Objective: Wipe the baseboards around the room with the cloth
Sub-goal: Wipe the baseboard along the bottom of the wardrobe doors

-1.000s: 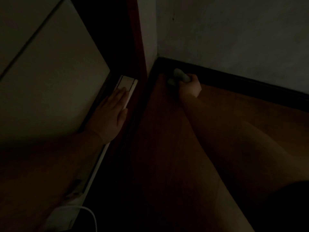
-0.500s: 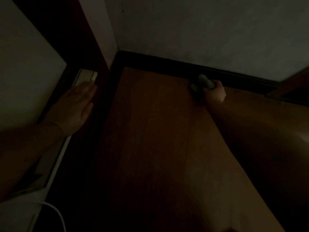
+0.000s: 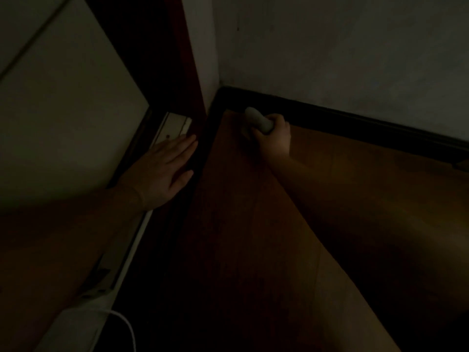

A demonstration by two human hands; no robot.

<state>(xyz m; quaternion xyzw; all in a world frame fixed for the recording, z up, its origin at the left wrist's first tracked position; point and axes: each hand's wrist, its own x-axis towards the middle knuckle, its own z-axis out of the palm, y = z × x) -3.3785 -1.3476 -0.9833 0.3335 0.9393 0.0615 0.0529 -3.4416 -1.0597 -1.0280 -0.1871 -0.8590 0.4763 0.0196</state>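
R hand (image 3: 275, 134) fist round cloth (image 3: 256, 120) at baseboard (image 3: 355, 120) – L hand (image 3: 162, 171) flat, fingers straight

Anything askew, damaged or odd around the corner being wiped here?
Nothing stands out. The right hand grips the cloth against the dark baseboard near the corner; the left hand lies flat. The frame is too dim to judge dirt.

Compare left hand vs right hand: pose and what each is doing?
The left hand lies flat with fingers straight, resting by the white strip; the right hand is curled, gripping the cloth. The left hand holds nothing; the right hand presses the cloth against the dark baseboard near the corner. Both are bare and reach forward.
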